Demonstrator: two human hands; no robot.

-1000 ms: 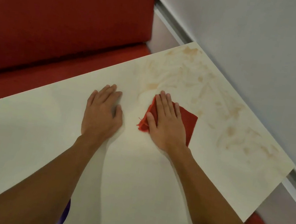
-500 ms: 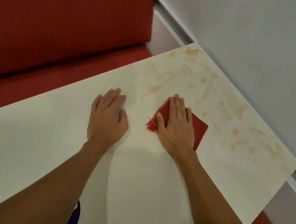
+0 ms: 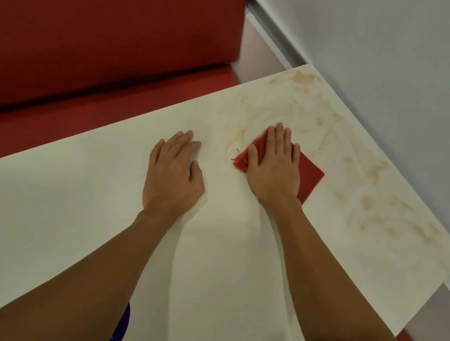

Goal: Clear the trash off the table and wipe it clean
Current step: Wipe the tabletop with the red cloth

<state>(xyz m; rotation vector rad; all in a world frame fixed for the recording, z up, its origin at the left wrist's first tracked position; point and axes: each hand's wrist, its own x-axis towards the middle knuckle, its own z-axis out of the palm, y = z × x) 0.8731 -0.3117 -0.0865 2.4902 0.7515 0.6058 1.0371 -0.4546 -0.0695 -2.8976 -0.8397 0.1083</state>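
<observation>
Head: R hand (image 3: 275, 167) flat on red cloth (image 3: 309, 177), covers most; table (image 3: 64, 219) stained.

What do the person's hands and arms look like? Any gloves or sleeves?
No. The left hand and right hand are bare: no gloves, rings or watch, and no sleeves in view. A bit of purple cloth, perhaps clothing, shows at the bottom edge.

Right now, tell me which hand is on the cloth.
The right hand, fingers straight, presses the red cloth; the left hand rests flat on the bare table beside it, touching no cloth.
</observation>
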